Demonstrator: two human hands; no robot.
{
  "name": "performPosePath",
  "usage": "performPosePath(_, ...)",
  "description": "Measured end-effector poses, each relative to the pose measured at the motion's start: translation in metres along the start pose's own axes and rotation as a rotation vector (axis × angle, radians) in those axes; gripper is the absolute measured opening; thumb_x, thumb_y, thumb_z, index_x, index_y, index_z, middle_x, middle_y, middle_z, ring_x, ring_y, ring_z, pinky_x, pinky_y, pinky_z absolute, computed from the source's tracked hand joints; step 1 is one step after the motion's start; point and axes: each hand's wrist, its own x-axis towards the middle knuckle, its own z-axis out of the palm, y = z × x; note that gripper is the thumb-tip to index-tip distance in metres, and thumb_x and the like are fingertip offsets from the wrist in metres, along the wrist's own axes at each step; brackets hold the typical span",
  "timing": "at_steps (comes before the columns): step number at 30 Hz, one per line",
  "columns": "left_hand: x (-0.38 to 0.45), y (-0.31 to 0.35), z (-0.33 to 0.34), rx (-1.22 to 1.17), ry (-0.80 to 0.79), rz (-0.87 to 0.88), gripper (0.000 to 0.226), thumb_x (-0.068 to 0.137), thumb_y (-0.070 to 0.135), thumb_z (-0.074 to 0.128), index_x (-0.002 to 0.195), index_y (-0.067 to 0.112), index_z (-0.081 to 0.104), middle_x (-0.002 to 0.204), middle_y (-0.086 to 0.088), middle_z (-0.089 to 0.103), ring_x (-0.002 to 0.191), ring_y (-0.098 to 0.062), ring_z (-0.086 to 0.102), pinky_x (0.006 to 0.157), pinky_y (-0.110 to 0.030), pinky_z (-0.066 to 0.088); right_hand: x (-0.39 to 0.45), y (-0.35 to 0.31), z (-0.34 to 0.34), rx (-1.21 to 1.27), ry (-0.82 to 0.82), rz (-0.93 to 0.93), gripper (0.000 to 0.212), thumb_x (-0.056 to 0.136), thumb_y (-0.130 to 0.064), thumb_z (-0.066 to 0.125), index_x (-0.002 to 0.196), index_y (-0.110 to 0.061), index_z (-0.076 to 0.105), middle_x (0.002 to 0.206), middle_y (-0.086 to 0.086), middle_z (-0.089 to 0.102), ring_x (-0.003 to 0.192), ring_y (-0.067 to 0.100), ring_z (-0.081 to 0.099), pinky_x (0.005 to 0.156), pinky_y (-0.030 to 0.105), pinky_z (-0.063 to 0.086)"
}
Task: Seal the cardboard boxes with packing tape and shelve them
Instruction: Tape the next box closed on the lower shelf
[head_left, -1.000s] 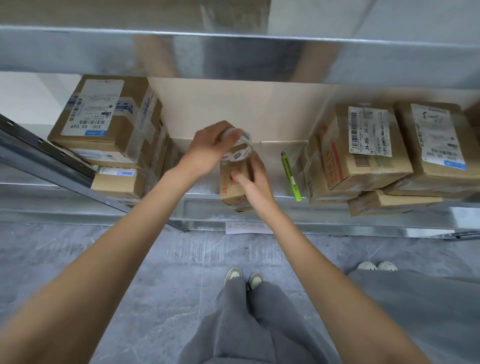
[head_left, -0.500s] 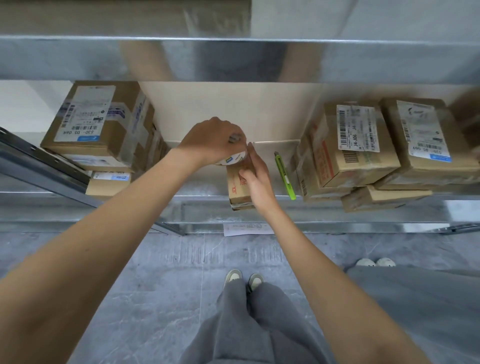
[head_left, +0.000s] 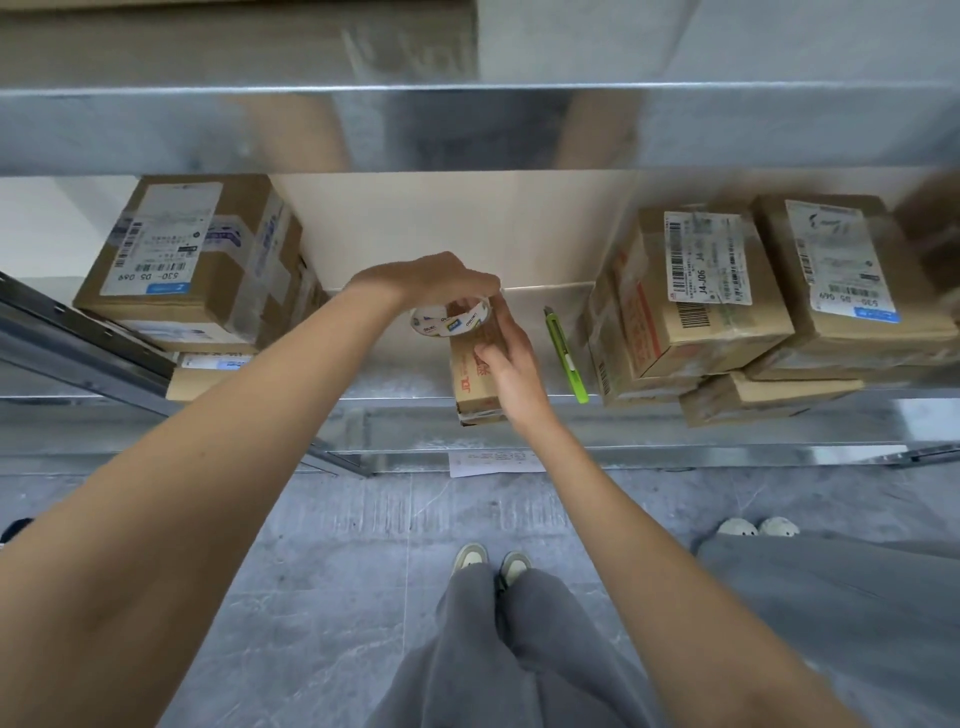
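Note:
A small brown cardboard box (head_left: 470, 382) with red print lies on the metal shelf (head_left: 395, 382), its near end poking over the front edge. My right hand (head_left: 511, 364) presses down on the box's top and right side. My left hand (head_left: 436, 283) grips a roll of clear packing tape (head_left: 449, 322) from above, held at the box's far end. Whether a strip of tape runs from the roll onto the box is hard to tell.
A green utility knife (head_left: 566, 358) lies on the shelf just right of the box. Stacked labelled boxes (head_left: 197, 265) fill the shelf's left end, and more labelled boxes (head_left: 696, 301) fill its right end. An upper shelf beam (head_left: 478, 124) hangs overhead. A second person's legs (head_left: 831, 623) stand at the right.
My left hand has lowered the tape roll and turned palm down over the box's far end. My right hand has stayed on the box.

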Motion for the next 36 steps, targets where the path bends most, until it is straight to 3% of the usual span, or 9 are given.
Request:
performPosePath(2, -0.002, 0.002, -0.005, -0.017, -0.092, -0.031, 0.043, 0.075, 0.053, 0.054, 0.103, 0.023, 0.066, 0.112, -0.005, 0.064, 0.101, -0.025, 0.060, 0.088, -0.039, 0.046, -0.001, -0.001, -0.002, 0.019, 0.012, -0.001, 0.072, 0.079, -0.030, 0.048, 0.149, -0.036, 0.033, 0.141, 0.003, 0.047, 0.128, 0.013, 0.047, 0.109, 0.040, 0.040)
performPosePath(4, 0.000, -0.002, -0.006, -0.081, -0.195, -0.004, 0.021, 0.084, 0.038, 0.065, 0.104, 0.030, 0.064, 0.118, -0.001, 0.059, 0.112, -0.027, 0.055, 0.094, -0.047, 0.052, 0.001, 0.000, -0.002, 0.030, 0.005, -0.015, 0.069, 0.077, -0.031, 0.049, 0.146, -0.032, 0.039, 0.136, 0.008, 0.051, 0.123, 0.018, 0.051, 0.107, 0.044, 0.042)
performPosePath(9, 0.007, -0.013, -0.003, -0.212, -0.240, -0.048, 0.005, 0.093, 0.027, 0.061, 0.093, 0.024, 0.066, 0.104, -0.002, 0.060, 0.101, -0.024, 0.061, 0.086, -0.043, 0.058, -0.001, 0.002, 0.003, 0.023, 0.016, -0.015, 0.073, 0.075, -0.037, 0.049, 0.147, -0.032, 0.037, 0.138, 0.008, 0.050, 0.128, 0.017, 0.049, 0.108, 0.046, 0.041)
performPosePath(13, 0.001, -0.007, -0.009, -0.192, -0.278, -0.149, 0.022, 0.090, 0.037, 0.055, 0.093, 0.015, 0.059, 0.087, -0.004, 0.056, 0.076, -0.019, 0.053, 0.069, -0.026, 0.048, -0.001, -0.002, 0.001, 0.009, 0.011, -0.008, 0.076, 0.076, -0.037, 0.050, 0.150, -0.031, 0.033, 0.141, 0.004, 0.047, 0.129, 0.014, 0.047, 0.110, 0.043, 0.039)
performPosePath(22, 0.012, -0.007, -0.013, -0.170, -0.312, -0.273, 0.033, 0.084, 0.043, 0.054, 0.095, 0.012, 0.060, 0.086, -0.009, 0.060, 0.078, -0.023, 0.057, 0.060, -0.025, 0.048, -0.004, -0.001, 0.000, -0.023, 0.009, -0.004, 0.075, 0.079, -0.036, 0.050, 0.151, -0.034, 0.030, 0.145, 0.005, 0.041, 0.134, 0.016, 0.040, 0.114, 0.046, 0.033)
performPosePath(26, 0.015, -0.022, -0.013, -0.240, -0.318, -0.268, 0.043, 0.085, 0.043, 0.056, 0.112, 0.011, 0.063, 0.103, -0.013, 0.063, 0.087, -0.026, 0.061, 0.074, -0.029, 0.049, -0.005, -0.002, 0.001, -0.040, -0.005, 0.002, 0.075, 0.076, -0.046, 0.049, 0.147, -0.048, 0.026, 0.151, 0.005, 0.036, 0.141, 0.017, 0.034, 0.115, 0.049, 0.031)
performPosePath(32, 0.017, -0.041, -0.011, -0.364, -0.295, -0.224, 0.046, 0.086, 0.046, 0.059, 0.113, 0.009, 0.064, 0.103, -0.013, 0.064, 0.090, -0.028, 0.066, 0.084, -0.038, 0.055, -0.005, -0.005, 0.000, -0.020, -0.018, 0.004, 0.072, 0.080, -0.037, 0.050, 0.149, -0.045, 0.027, 0.152, 0.004, 0.033, 0.141, 0.016, 0.032, 0.115, 0.048, 0.031)
performPosePath(36, 0.016, -0.049, -0.008, -0.428, -0.295, -0.179, 0.043, 0.088, 0.046, 0.057, 0.115, 0.013, 0.065, 0.113, -0.015, 0.064, 0.102, -0.033, 0.069, 0.085, -0.043, 0.058, -0.002, -0.004, 0.000, -0.018, -0.039, -0.003, 0.072, 0.081, -0.037, 0.050, 0.149, -0.045, 0.026, 0.151, 0.003, 0.035, 0.140, 0.016, 0.033, 0.115, 0.048, 0.031)
